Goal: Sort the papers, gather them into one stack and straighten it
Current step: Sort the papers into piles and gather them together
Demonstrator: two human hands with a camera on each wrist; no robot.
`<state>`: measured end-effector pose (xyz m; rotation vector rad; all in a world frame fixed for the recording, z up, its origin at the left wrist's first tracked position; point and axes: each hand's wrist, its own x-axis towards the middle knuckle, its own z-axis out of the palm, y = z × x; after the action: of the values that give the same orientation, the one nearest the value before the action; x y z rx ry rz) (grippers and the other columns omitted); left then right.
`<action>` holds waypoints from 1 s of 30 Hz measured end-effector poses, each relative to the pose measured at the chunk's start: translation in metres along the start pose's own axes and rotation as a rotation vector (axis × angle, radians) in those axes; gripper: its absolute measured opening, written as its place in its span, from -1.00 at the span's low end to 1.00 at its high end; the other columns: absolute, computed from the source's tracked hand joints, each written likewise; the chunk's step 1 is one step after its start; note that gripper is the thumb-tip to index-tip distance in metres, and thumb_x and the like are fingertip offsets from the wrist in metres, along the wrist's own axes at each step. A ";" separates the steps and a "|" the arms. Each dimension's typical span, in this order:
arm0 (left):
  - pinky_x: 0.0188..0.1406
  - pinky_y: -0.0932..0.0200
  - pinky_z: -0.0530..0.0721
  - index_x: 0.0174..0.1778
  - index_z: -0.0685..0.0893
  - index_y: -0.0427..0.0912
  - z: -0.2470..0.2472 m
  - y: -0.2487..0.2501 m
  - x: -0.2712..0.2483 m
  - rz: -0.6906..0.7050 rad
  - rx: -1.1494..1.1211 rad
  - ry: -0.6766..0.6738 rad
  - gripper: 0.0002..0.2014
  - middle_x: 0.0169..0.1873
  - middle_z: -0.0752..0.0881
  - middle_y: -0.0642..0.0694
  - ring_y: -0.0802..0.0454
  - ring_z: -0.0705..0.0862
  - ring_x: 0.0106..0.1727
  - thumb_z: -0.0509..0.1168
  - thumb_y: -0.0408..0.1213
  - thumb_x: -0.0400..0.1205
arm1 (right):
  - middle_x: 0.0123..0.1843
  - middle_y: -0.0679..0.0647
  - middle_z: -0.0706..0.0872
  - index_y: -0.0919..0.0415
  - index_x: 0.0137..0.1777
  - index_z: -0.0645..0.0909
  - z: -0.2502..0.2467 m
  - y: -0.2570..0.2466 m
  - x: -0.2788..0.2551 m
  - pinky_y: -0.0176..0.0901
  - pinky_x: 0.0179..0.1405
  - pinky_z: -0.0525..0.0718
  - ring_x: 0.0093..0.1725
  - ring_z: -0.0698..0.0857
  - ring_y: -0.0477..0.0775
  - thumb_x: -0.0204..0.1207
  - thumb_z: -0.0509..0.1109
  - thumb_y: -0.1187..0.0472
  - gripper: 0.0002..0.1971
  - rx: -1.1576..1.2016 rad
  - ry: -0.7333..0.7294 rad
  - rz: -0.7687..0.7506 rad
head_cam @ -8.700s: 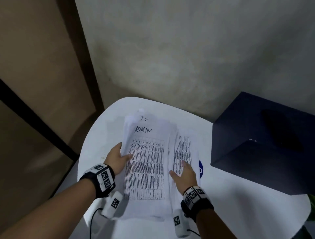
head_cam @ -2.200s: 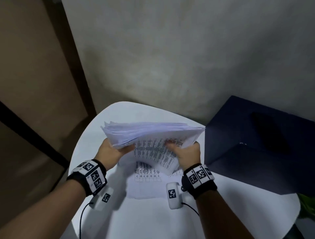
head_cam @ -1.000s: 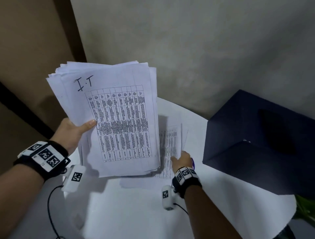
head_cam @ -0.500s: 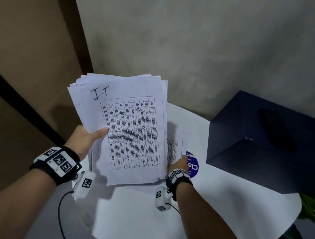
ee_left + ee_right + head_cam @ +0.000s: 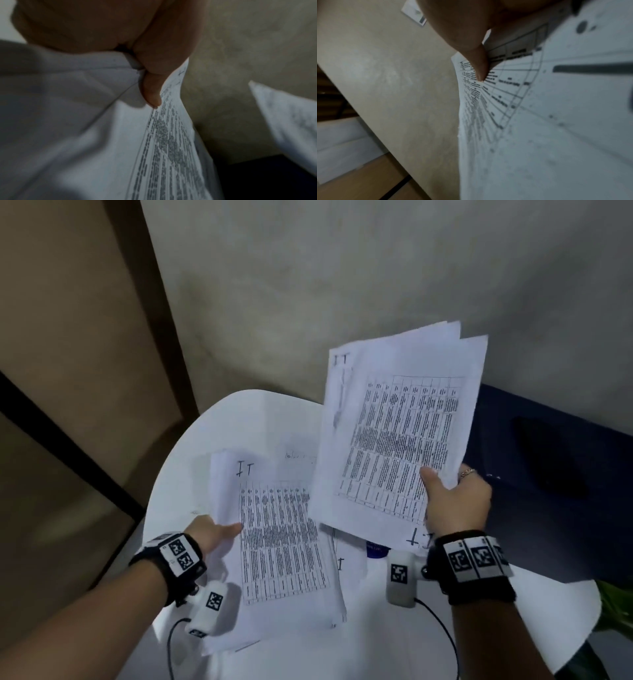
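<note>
My left hand (image 5: 209, 537) has lowered the big stack (image 5: 284, 546) toward the white table (image 5: 239, 419), thumb clamped on its edge. My right hand (image 5: 455, 505) now pinches a smaller bundle (image 5: 400, 436), lifted off that table, ready to merge.

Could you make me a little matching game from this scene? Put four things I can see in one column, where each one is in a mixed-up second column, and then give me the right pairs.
Things:
1. thick stack of papers
2. smaller bunch of sheets
3. dark blue box
4. blue sticker

Places:
A. raised above the white table in the right hand
B. on the table's right side, against the wall
C. held at its left edge by the left hand
D. on the tabletop, mostly hidden under papers

Pairs: 1-C, 2-A, 3-B, 4-D
</note>
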<state>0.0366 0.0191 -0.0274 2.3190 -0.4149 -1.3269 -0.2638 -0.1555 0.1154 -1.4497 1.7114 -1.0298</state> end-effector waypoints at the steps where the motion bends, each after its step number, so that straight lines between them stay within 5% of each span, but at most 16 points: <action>1: 0.07 -0.11 0.72 0.34 0.52 -0.48 0.004 0.000 -0.001 -0.014 0.015 0.032 -0.27 0.26 0.68 -0.39 -0.26 0.71 0.02 0.46 0.11 0.52 | -0.20 0.05 0.81 0.11 -0.12 0.70 0.000 -0.001 -0.001 -0.02 -0.10 0.80 -0.17 0.81 0.12 0.43 0.58 0.15 -0.87 0.037 -0.030 0.015; 5: 0.43 -0.21 0.53 0.56 0.39 -0.35 0.003 -0.004 0.005 0.057 -0.118 0.104 -0.04 0.51 0.52 -0.33 -0.32 0.56 0.44 0.45 0.29 0.42 | 0.01 0.10 0.81 0.27 0.13 0.68 0.033 0.035 -0.017 -0.08 -0.01 0.76 0.02 0.79 0.16 0.40 0.62 0.23 -0.67 0.046 -0.234 0.131; 9: 0.52 -0.22 0.44 0.54 0.51 -0.17 -0.006 -0.007 0.020 0.031 -0.453 0.073 0.05 0.47 0.58 -0.25 -0.27 0.58 0.42 0.08 0.60 0.34 | 0.42 0.13 0.63 0.19 0.48 0.48 0.090 0.091 -0.053 0.08 0.42 0.59 0.41 0.61 0.19 0.52 0.50 0.21 -0.47 -0.146 -0.438 0.175; 11: 0.57 -0.20 0.36 0.62 0.41 -0.12 -0.003 0.000 0.014 -0.001 -0.508 0.017 0.03 0.55 0.49 -0.20 -0.25 0.49 0.53 0.03 0.60 0.41 | 0.56 0.13 0.50 0.20 0.62 0.32 0.115 0.112 -0.075 -0.02 0.54 0.45 0.53 0.49 0.16 0.64 0.34 0.21 -0.45 -0.336 -0.577 0.143; 13: 0.55 -0.13 0.37 0.66 0.31 -0.17 0.004 0.002 0.013 0.087 -0.365 0.034 -0.10 0.56 0.46 -0.15 -0.21 0.46 0.55 0.19 0.40 0.55 | 0.59 0.15 0.44 0.20 0.62 0.32 0.128 0.121 -0.088 -0.01 0.59 0.38 0.57 0.43 0.17 0.68 0.24 0.08 -0.47 -0.521 -0.660 0.049; 15: 0.46 -0.08 0.49 0.60 0.32 -0.19 0.010 -0.003 0.017 0.142 -0.183 0.084 -0.24 0.45 0.54 -0.14 -0.23 0.57 0.42 0.43 0.07 0.57 | 0.57 0.15 0.41 0.19 0.58 0.36 0.128 0.125 -0.081 0.12 0.54 0.43 0.55 0.38 0.23 0.66 0.23 -0.03 -0.45 -0.622 -0.550 0.037; 17: 0.40 -0.14 0.57 0.57 0.31 -0.21 0.013 -0.009 0.023 0.146 -0.066 0.106 -0.28 0.39 0.59 -0.20 -0.26 0.61 0.35 0.48 -0.10 0.56 | 0.60 0.16 0.32 0.22 0.62 0.29 0.122 0.125 -0.062 0.18 0.49 0.44 0.55 0.30 0.29 0.61 0.29 -0.08 -0.35 -0.666 -0.401 0.192; 23: 0.18 -0.16 0.70 0.32 0.45 -0.18 0.012 -0.014 0.027 0.206 -0.032 0.124 -0.52 0.15 0.69 -0.22 -0.21 0.70 0.10 0.48 -0.20 0.56 | 0.62 0.32 0.30 0.35 0.66 0.12 0.128 0.120 -0.031 0.16 0.56 0.33 0.60 0.31 0.35 0.50 0.47 -0.05 -0.11 -0.602 -0.418 0.338; 26: 0.26 -0.20 0.66 0.44 0.40 -0.18 0.010 -0.015 0.026 0.218 -0.018 0.128 -0.41 0.25 0.65 -0.22 -0.25 0.66 0.22 0.48 -0.16 0.56 | 0.58 0.37 0.39 0.29 0.68 -0.03 0.135 0.110 -0.029 0.16 0.47 0.45 0.52 0.46 0.38 0.48 0.53 0.13 -0.05 -0.434 -0.382 0.422; 30: 0.07 -0.09 0.71 0.24 0.47 -0.18 0.008 -0.015 0.024 0.261 -0.039 0.137 -0.59 0.05 0.71 -0.23 -0.22 0.71 0.02 0.48 -0.27 0.56 | 0.41 0.38 0.60 0.39 0.56 0.27 0.130 0.094 -0.029 0.04 0.31 0.57 0.38 0.61 0.36 0.52 0.50 0.24 -0.31 -0.433 -0.376 0.443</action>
<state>0.0424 0.0189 -0.0566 2.2179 -0.6175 -1.0373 -0.1898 -0.1389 -0.0292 -1.3147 1.9123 -0.1422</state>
